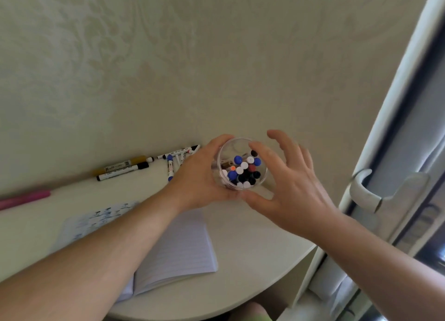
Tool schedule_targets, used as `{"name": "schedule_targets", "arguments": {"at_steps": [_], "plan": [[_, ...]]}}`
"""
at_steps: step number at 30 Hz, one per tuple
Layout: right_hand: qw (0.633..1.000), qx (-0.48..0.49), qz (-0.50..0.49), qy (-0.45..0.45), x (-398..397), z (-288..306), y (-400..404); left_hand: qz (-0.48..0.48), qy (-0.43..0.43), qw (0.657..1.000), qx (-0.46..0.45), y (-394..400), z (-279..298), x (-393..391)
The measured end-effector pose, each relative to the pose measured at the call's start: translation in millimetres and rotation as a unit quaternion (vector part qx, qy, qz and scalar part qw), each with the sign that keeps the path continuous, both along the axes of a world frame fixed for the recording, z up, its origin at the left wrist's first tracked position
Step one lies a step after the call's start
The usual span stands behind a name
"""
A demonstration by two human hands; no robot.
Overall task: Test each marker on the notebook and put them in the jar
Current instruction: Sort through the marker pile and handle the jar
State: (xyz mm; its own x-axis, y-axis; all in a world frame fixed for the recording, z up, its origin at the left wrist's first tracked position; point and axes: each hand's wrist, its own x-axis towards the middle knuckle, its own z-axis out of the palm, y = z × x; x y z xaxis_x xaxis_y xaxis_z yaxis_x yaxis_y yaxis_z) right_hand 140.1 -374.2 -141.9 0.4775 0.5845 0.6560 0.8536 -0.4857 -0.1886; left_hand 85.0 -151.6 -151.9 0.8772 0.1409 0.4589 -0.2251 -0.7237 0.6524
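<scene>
The left hand (pixel 199 176) curls its fingers (pixel 222 140) round the clear jar (pixel 242 164), gripping its left wall, while the right hand (pixel 289 181) has its fingers (pixel 284 140) spread and loosely bent at the jar's right side; its thumb seems to touch the lower rim, though blur makes that uncertain. The jar is held near the desk's (pixel 252 236) far edge against the wall and is packed with upright markers (pixel 243 170) showing blue, white, black, red and orange caps. Further loose markers (pixel 122 170) lie along the far edge to the left, one of them blue-capped (pixel 170 168). The open lined notebook (pixel 178 251) lies toward the near edge beneath the left forearm, with blue scribbles on its left page. A pink marker (pixel 24 199) lies at the desk's far-left edge.
</scene>
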Motion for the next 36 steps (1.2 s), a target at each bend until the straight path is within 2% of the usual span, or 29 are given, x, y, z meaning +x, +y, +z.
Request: {"name": "schedule_targets", "arguments": {"at_steps": [3,6,9,11,14,18,22,28,33,34,36], "plan": [[0.997,-0.021,-0.006,0.072,0.1,0.6,15.5,-0.011,0.000,1.000,0.015,-3.2,-1.1,5.4],[0.989,0.038,0.003,0.142,10.6,6.8,36.0,-0.013,-0.002,1.000,-0.016,-7.0,-3.6,14.9],[0.989,0.082,-0.013,0.119,33.0,21.3,57.2,-0.016,0.005,0.997,-0.080,-1.9,-5.5,29.0],[0.993,0.041,-0.048,0.098,49.7,33.9,69.2,-0.005,0.032,0.996,-0.086,14.3,-6.1,34.0],[0.993,-0.085,-0.079,0.029,66.3,51.9,81.5,0.073,0.079,0.993,-0.044,54.2,-10.3,28.5],[0.979,-0.186,-0.081,0.035,68.0,67.3,99.1,0.220,0.106,0.969,0.021,108.5,-27.1,13.8],[0.969,-0.234,-0.085,0.003,63.6,59.1,115.6,0.229,0.173,0.955,0.066,126.3,-41.5,13.2],[0.962,-0.252,-0.088,-0.054,70.9,59.1,109.9,0.285,0.175,0.935,0.121,114.3,-48.3,31.0],[0.968,-0.214,-0.080,-0.107,73.2,52.3,106.9,0.245,0.292,0.912,0.154,128.1,-46.3,30.8],[0.972,-0.179,-0.077,-0.127,68.7,49.3,106.9,0.240,0.291,0.913,0.154,132.0,-45.4,26.8],[0.981,-0.042,-0.029,-0.185,55.2,40.3,110.6,0.242,0.264,0.926,0.120,139.5,-40.9,13.9]]}}
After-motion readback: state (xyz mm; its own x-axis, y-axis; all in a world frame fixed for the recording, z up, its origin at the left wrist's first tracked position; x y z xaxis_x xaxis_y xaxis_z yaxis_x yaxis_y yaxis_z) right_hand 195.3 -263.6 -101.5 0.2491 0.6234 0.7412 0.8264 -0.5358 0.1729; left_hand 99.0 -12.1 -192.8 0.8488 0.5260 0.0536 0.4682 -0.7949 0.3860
